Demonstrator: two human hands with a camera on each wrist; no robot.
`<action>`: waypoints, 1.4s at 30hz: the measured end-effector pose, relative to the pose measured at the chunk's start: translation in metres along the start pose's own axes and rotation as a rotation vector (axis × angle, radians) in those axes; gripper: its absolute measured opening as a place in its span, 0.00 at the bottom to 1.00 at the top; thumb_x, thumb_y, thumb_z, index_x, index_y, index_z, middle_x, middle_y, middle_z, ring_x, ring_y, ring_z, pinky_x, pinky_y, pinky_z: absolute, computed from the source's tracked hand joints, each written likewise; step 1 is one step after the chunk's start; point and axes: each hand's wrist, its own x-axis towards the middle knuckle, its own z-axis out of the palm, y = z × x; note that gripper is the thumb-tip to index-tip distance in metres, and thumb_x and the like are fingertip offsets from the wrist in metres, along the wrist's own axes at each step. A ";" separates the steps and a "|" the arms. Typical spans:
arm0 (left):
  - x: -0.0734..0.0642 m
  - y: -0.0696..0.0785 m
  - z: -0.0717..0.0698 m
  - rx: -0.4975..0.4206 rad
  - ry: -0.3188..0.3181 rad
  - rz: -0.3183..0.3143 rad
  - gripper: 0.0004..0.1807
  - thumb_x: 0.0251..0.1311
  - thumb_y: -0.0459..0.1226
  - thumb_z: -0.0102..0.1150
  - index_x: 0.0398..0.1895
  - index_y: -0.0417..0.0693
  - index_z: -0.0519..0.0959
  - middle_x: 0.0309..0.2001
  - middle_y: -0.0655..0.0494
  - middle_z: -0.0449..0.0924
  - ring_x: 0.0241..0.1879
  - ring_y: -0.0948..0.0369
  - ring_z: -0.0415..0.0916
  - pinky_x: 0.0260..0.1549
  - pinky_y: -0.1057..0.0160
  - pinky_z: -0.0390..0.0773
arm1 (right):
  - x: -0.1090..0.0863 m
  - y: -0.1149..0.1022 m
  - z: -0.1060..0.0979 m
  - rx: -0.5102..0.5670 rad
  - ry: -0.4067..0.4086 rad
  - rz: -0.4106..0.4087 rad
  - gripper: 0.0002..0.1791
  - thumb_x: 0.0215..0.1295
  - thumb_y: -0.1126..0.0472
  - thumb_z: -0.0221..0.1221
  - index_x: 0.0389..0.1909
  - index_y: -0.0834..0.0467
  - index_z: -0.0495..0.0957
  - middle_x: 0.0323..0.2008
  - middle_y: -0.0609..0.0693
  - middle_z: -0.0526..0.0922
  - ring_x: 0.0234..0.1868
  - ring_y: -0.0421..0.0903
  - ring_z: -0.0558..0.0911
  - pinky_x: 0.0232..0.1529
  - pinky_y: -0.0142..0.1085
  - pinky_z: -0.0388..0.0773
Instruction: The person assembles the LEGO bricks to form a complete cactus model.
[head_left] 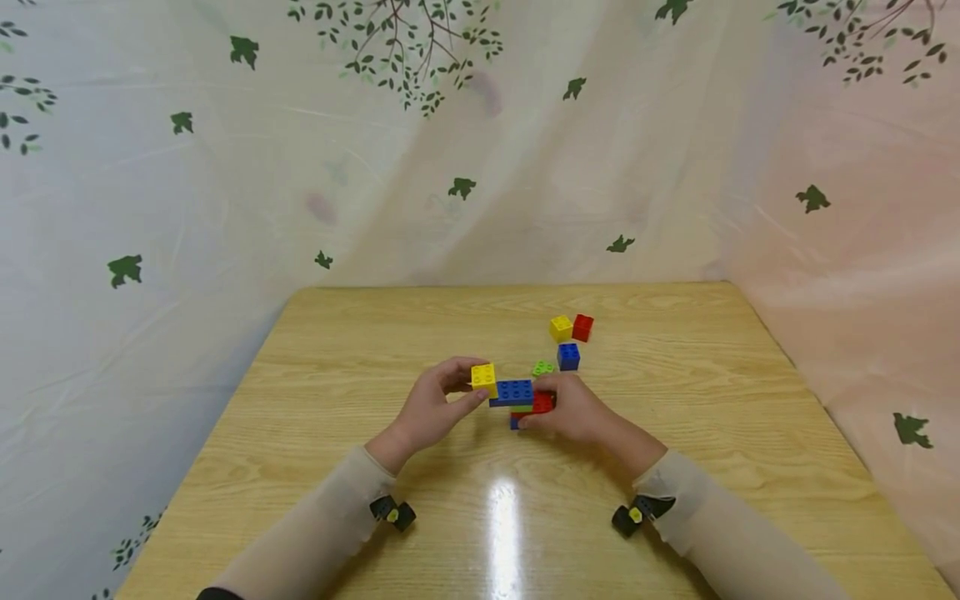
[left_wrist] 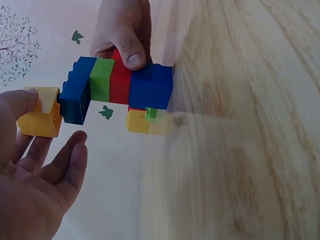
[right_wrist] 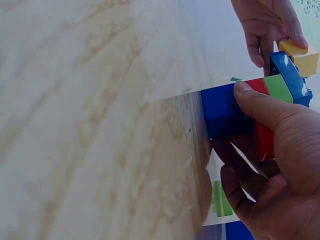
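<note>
In the head view my left hand (head_left: 433, 407) pinches a yellow brick (head_left: 483, 380) between thumb and fingers. That brick sits right at the studs on the left end of a long blue brick (head_left: 514, 390). Below the long brick come a green brick (left_wrist: 101, 80), a red brick (left_wrist: 120, 85) and a blue brick (left_wrist: 151, 86) at the base, stacked in a column. My right hand (head_left: 576, 408) grips this column from the right, its thumb across the red and lower blue bricks. Part of the red brick is hidden behind the right hand.
Behind the right hand lie a green brick (head_left: 543, 367), a blue brick (head_left: 568, 357), a yellow brick (head_left: 561, 328) and a red brick (head_left: 582, 327). They rest on a wooden table (head_left: 337, 350) with a leaf-patterned curtain (head_left: 525, 208) beyond its far edge.
</note>
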 end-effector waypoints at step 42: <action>-0.006 -0.006 0.009 -0.012 -0.032 -0.102 0.25 0.69 0.38 0.70 0.68 0.56 0.77 0.58 0.51 0.75 0.48 0.54 0.85 0.45 0.60 0.87 | -0.001 -0.001 0.002 0.000 0.006 0.040 0.21 0.56 0.49 0.80 0.46 0.51 0.86 0.39 0.47 0.81 0.40 0.48 0.76 0.39 0.38 0.78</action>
